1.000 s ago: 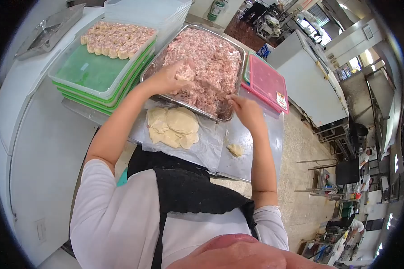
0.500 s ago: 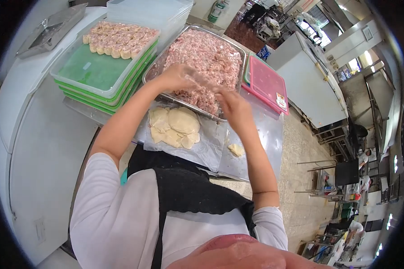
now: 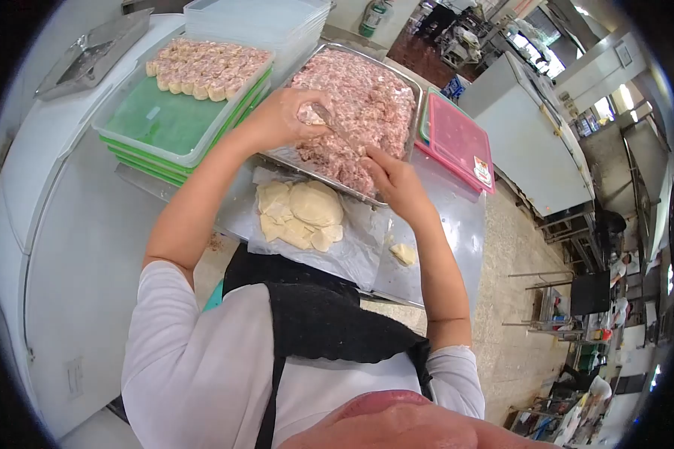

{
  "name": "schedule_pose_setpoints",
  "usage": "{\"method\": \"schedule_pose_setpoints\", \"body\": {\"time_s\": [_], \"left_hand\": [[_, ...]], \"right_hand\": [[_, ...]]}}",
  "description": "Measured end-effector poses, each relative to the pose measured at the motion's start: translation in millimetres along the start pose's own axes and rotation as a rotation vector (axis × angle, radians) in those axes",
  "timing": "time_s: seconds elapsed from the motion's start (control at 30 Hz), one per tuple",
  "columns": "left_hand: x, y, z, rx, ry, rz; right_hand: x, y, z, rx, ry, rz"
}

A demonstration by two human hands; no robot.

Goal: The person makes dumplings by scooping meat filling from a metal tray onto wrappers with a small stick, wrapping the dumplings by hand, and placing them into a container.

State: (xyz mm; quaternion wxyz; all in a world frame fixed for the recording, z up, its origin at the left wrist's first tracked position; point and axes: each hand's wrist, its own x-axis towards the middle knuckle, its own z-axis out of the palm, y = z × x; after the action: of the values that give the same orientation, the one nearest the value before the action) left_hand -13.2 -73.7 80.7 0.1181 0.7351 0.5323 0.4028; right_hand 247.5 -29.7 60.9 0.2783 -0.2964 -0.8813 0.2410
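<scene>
My left hand point(image 3: 283, 120) is raised over the left part of the meat tray, fingers curled round a dumpling point(image 3: 309, 115) with pinkish filling. A slim metal tool point(image 3: 342, 133) slants from the dumpling to my right hand point(image 3: 394, 181), which grips its lower end. Whether it is a spoon or a spatula is hard to tell. Ground meat point(image 3: 352, 82) fills the deep metal tray point(image 3: 419, 105) beneath both hands. Just nearer to me, a stack of pale round dumpling wrappers point(image 3: 314, 203) lies on a plastic sheet point(image 3: 277, 253).
Rows of finished dumplings point(image 3: 210, 66) sit in a clear container point(image 3: 191, 159) atop stacked green-lidded ones at left. Clear containers point(image 3: 254, 19) are piled behind. Pink lids point(image 3: 453, 138) lie right of the tray. A scrap of dough point(image 3: 403, 254) rests on the metal table point(image 3: 449, 254).
My left hand has turned, now showing the dumpling in its curled fingers. The tool's tip now meets the dumpling, clear of the earlier blur. The whole view has shifted slightly.
</scene>
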Motion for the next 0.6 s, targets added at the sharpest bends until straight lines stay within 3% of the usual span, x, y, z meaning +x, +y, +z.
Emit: {"method": "schedule_pose_setpoints", "body": {"time_s": [0.07, 0.13, 0.17, 0.23, 0.33, 0.4, 0.53, 0.6], "left_hand": [[-8, -6, -16, 0.045, 0.071, 0.001], [-25, 7, -59, 0.115, -0.040, -0.255], [-36, -2, -75, 0.130, -0.021, -0.285], [-58, -33, -116, 0.223, 0.223, -0.223], [-89, -101, -181, 0.234, 0.263, -0.401], [-110, -158, -209, 0.787, 0.308, -0.400], [-110, -186, -230, 0.855, 0.282, -0.488], [-99, -192, -231, 0.685, 0.295, -0.609]], "right_hand": [[7, 6, -5, -0.007, -0.023, 0.049], [13, 19, 1, -0.010, -0.002, 0.095], [13, 36, 12, 0.007, -0.026, 0.071], [12, 62, 31, -0.022, 0.056, 0.059], [11, 62, 39, -0.238, 0.059, 0.162], [9, 67, 41, -0.223, 0.102, 0.150], [5, 64, 43, -0.233, 0.183, 0.123], [4, 64, 44, -0.248, 0.194, 0.126]]}}
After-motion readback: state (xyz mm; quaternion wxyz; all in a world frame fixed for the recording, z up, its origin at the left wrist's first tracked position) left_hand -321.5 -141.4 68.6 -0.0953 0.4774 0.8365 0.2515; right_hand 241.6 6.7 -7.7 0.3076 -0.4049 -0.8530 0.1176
